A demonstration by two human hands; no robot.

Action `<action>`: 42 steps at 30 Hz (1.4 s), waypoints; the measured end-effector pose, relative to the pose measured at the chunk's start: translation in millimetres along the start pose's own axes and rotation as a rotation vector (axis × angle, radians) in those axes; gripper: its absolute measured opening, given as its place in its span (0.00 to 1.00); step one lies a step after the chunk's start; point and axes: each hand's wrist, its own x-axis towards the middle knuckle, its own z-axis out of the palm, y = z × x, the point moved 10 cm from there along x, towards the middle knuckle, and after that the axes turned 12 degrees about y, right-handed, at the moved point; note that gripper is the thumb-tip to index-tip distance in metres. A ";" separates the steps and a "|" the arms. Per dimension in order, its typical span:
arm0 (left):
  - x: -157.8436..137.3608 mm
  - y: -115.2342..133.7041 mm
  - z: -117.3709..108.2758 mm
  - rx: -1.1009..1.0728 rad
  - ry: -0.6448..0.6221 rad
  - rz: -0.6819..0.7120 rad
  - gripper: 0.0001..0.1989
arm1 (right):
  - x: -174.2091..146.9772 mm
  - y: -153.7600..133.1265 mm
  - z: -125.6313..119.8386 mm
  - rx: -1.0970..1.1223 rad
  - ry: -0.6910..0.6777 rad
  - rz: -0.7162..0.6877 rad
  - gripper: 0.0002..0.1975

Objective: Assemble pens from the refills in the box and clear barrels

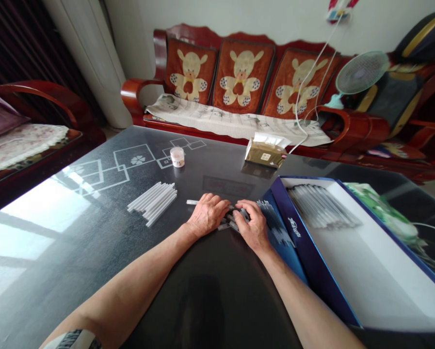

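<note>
My left hand point(210, 213) is closed, knuckles up, over the dark tabletop. A slim white tube point(192, 202) sticks out past its left side and appears to run under the fingers. My right hand point(252, 224) faces it, thumb and fingers curled in around small dark pieces point(233, 219). What exactly its fingertips pinch is hidden. Several short grey and dark pieces lie beneath and between both hands. To the left, a pile of white tubes point(153, 201) lies side by side. Thin clear sticks point(275, 223) rest on a blue panel point(293, 259) just right of my right hand.
A blue-edged open box point(380, 286) stands at the right, with clear grey-tipped tubes point(322, 206) inside. Beyond it lies a green-white plastic bag point(380, 208). A small round tub point(177, 157) and a tissue box point(265, 151) stand toward the table's far side.
</note>
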 end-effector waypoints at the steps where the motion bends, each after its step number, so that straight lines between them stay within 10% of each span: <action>1: -0.3 0.8 0.3 -0.002 -0.003 0.007 0.15 | 0.4 -0.6 -1.1 0.009 0.009 0.000 0.05; 11: -2.7 7.2 1.0 -0.044 -0.008 0.061 0.16 | 1.6 -2.5 -4.7 0.099 0.027 0.038 0.05; 19: -0.7 -9.8 -12.5 0.103 0.119 -0.072 0.14 | -3.1 52.1 -22.2 0.227 0.266 0.410 0.14; 23: -0.2 -9.9 -13.1 0.129 0.129 -0.069 0.14 | 1.0 22.9 -33.0 0.099 0.331 0.163 0.16; 28: -0.6 0.5 -13.4 0.089 0.127 0.012 0.14 | -8.1 -45.3 -8.9 -0.171 0.066 -0.297 0.16; 42: -2.4 -1.6 -9.3 0.020 0.053 0.001 0.16 | -1.6 -20.8 -8.4 -0.393 -0.210 -0.196 0.09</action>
